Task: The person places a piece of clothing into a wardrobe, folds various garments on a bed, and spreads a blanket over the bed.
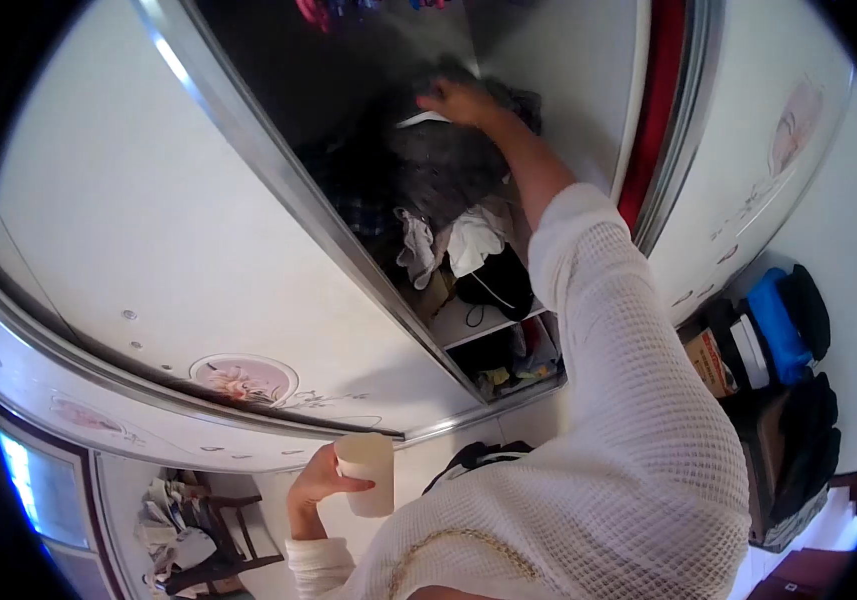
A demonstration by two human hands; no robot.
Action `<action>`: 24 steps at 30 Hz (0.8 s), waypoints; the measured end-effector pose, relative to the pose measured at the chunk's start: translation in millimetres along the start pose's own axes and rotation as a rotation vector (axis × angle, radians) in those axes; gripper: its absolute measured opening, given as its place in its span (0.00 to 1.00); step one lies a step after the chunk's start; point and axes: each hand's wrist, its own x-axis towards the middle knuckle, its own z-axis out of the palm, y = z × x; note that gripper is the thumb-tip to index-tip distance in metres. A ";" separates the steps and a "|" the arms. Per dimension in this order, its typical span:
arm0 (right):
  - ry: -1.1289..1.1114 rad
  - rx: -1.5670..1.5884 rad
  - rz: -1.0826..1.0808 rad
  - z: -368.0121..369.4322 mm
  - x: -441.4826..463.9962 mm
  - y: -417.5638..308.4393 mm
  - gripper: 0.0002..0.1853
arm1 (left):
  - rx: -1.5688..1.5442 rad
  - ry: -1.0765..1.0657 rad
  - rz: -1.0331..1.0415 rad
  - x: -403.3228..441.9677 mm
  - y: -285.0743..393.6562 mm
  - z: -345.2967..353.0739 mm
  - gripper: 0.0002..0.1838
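Note:
My left hand [321, 478] is closed around a pale cup [367, 474] at the lower middle, outside the wardrobe. My right hand [457, 102] reaches into the open wardrobe, at a dark grey garment [444, 165]. A white strip [423, 118] shows just below its fingers. The fingers are curled, and whether they grip the cloth is too dark to tell. Beneath the grey garment lie a white cloth [476, 240], a light patterned cloth [416, 248] and a black item with a thin cord [499, 285], on a white shelf [471, 325].
White sliding doors [149, 220] with flower prints flank the opening. Colourful items hang at its top. Boxes and a blue bag [779, 325] are stacked at the right. A wooden chair [239, 535] piled with clothes stands at the lower left. A dark item lies on the floor.

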 end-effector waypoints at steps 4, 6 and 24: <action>0.109 -0.383 -0.070 55.5 -54.1 38.2 0.31 | -0.017 0.105 0.035 -9.7 -6.1 -0.2 0.31; 0.417 -0.202 -0.170 64.6 -94.9 30.7 0.24 | 0.006 0.144 0.052 -9.2 -2.0 -0.7 0.31; 0.208 0.747 0.754 212.3 -514.2 97.6 0.07 | 0.080 0.388 0.617 82.7 111.5 16.1 0.42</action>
